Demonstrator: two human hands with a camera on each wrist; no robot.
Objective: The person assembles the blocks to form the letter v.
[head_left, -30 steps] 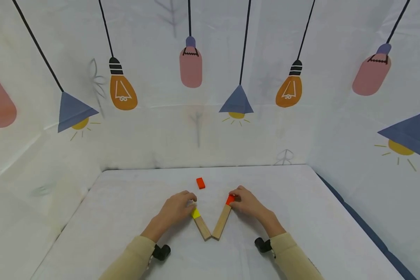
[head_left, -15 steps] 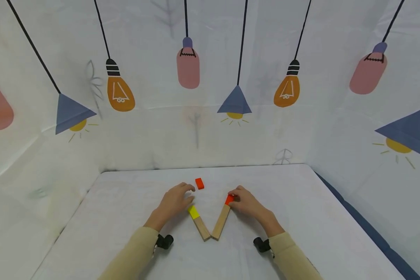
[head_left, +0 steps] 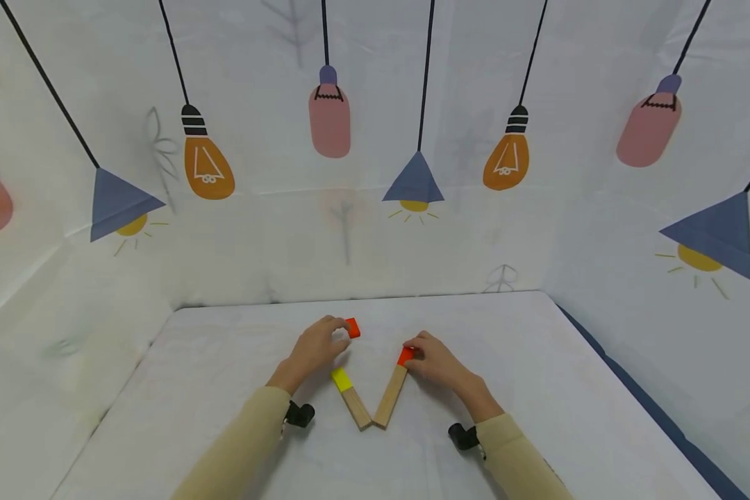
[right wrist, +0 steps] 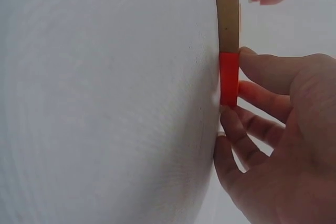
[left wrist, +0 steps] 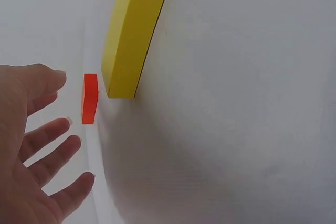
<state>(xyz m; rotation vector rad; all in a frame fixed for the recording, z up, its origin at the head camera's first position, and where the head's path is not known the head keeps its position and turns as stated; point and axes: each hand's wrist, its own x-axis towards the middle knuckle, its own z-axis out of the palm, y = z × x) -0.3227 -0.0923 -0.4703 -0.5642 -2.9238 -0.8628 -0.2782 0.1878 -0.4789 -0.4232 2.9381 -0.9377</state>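
Two plain wooden blocks meet at their lower ends in a V on the white table. Atop the left wooden block (head_left: 357, 409) sits a yellow block (head_left: 342, 379). The right wooden block (head_left: 390, 398) carries a red block (head_left: 405, 356) at its upper end. My right hand (head_left: 437, 361) pinches that red block, thumb along one side and fingertips at its end, as the right wrist view shows. Beyond the V lies a loose red block (head_left: 353, 328). My left hand (head_left: 315, 347) reaches to its left side, fingers spread; a gap shows before the block (left wrist: 90, 99) in the left wrist view.
Behind the table's far edge hangs a white cloth (head_left: 362, 243) printed with lamps and bulbs. Similar cloth stands at both sides. A black wrist camera (head_left: 301, 414) is on the left sleeve, another camera (head_left: 462, 437) on the right.
My left hand has left the yellow block and moved up and away to the loose red block. My right hand keeps its pinch in the same place. The head view has shifted slightly.
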